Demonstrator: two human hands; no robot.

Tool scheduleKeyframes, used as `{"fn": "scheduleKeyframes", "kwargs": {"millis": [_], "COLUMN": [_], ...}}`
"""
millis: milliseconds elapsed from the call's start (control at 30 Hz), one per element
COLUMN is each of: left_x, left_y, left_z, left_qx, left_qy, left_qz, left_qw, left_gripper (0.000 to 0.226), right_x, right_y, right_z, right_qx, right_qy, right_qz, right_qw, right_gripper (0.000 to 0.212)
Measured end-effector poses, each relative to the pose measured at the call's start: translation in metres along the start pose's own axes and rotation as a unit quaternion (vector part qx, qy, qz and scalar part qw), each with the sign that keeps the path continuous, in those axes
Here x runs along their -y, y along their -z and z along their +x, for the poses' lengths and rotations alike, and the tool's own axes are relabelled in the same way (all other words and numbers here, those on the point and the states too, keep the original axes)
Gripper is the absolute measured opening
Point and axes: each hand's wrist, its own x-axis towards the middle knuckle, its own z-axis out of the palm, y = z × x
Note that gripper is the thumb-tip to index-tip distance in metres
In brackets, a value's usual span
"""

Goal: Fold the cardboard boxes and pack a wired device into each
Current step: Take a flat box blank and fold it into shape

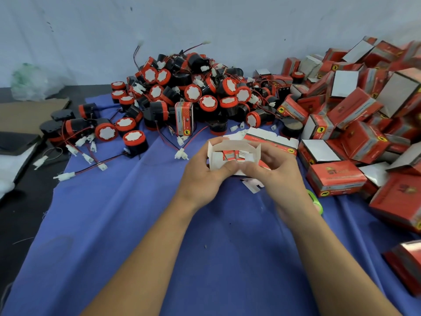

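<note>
Both hands hold one small red-and-white cardboard box (232, 153) above the blue cloth, its white inside and flaps turned up toward me. My left hand (202, 176) grips its left side, my right hand (280, 172) its right side, thumbs at the near flap. Behind it lies a stack of flat unfolded boxes (268, 139). A big heap of black-and-red round wired devices (193, 92) with white connectors fills the far middle. One folded box (184, 119) stands upright at the heap's front.
A pile of folded red boxes (355, 124) covers the right side. Loose devices and wires (91, 142) spread at the left. A blue cloth (136, 224) covers the table. Brown cardboard (29, 112) and a plastic bag (32, 83) lie far left. A green tape roll (315, 200) peeks beside my right wrist.
</note>
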Motion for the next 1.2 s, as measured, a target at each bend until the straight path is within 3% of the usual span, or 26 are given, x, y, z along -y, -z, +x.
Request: {"fn": "scheduleKeyframes", "kwargs": {"millis": [233,300,467,567,667,800,933,1033,1133,1200], "left_x": [-0.001,-0.004,-0.01,-0.013,-0.015,-0.014,-0.008,-0.005,-0.006,-0.004], "left_y": [-0.003,-0.003,-0.005,0.001,0.004,0.006,0.004,-0.004,0.0,0.005], "left_z": [-0.001,-0.003,-0.008,-0.009,-0.008,-0.002,0.002,0.003,0.005,0.007], "left_qx": [-0.024,-0.003,0.053,0.105,0.098,0.086,0.041,-0.026,0.011,0.044], "left_qy": [0.016,0.023,0.023,0.021,0.023,0.031,0.027,0.056,0.081,0.059], "left_qz": [-0.016,-0.015,0.026,-0.096,-0.163,-0.115,-0.092,-0.138,-0.243,-0.234], "left_qw": [0.999,1.0,0.998,0.99,0.981,0.989,0.995,0.989,0.967,0.969], "left_gripper": [0.038,0.039,0.056,0.065,0.052,0.026,0.031,0.038,0.048,0.052], "right_x": [0.006,0.003,-0.005,-0.002,-0.002,0.001,0.0,0.0,0.002,0.003], "right_y": [0.014,0.013,0.0,-0.001,-0.002,-0.004,-0.008,-0.01,-0.004,0.001], "right_z": [0.0,0.001,0.002,0.004,0.005,0.007,0.006,0.009,0.013,0.014], "right_qx": [0.125,0.095,0.002,-0.026,-0.046,-0.057,-0.053,-0.009,0.079,0.115], "right_qy": [-0.051,-0.058,0.013,0.026,0.012,0.005,0.0,-0.05,-0.088,-0.091], "right_qz": [0.17,0.15,-0.062,-0.03,-0.01,-0.011,-0.004,0.053,0.17,0.177], "right_qw": [0.976,0.982,0.998,0.999,0.999,0.998,0.999,0.997,0.978,0.973], "right_gripper": [0.048,0.039,0.03,0.029,0.029,0.028,0.028,0.028,0.04,0.043]}}
